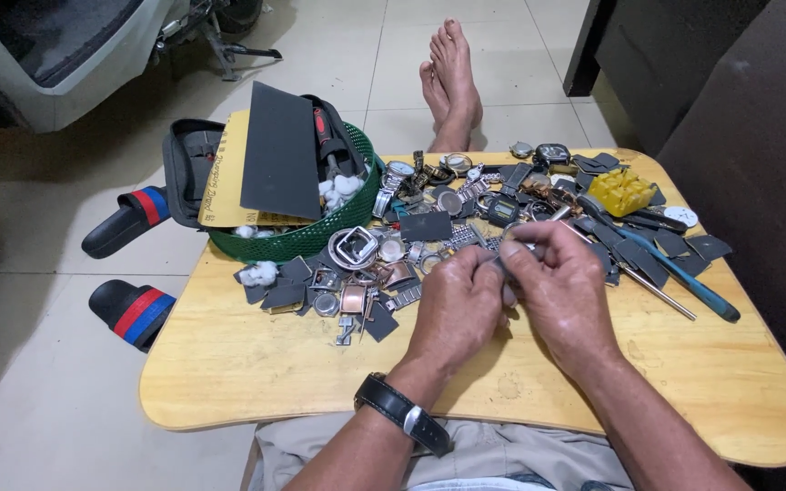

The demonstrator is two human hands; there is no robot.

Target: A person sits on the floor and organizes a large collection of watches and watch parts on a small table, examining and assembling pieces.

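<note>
Where the pale tiled floor point(65, 300) spreads beneath everything, a low yellow wooden worktop with rounded corners point(256, 364) sits over the person's lap, its far half strewn with watch cases, metal bracelet links and dark grey abrasive squares. At its far left corner stands a round green mesh basket point(307, 238) holding a dark sheet of sandpaper, cotton balls and a red-handled tool. A long blue-handled screwdriver point(684, 277) lies slantwise on the right side, near a yellow plastic block point(620, 191). The left hand point(457, 314), with a black wristwatch strap point(402, 411) at its wrist, and the right hand point(561, 291) meet above the worktop's middle, each grip pressed together on a small silvery metal watch part point(505, 259) pinched between their fingertips. Mostly hidden, the part lies between both hands, roughly equally near each; its long axis cannot be made out.
</note>
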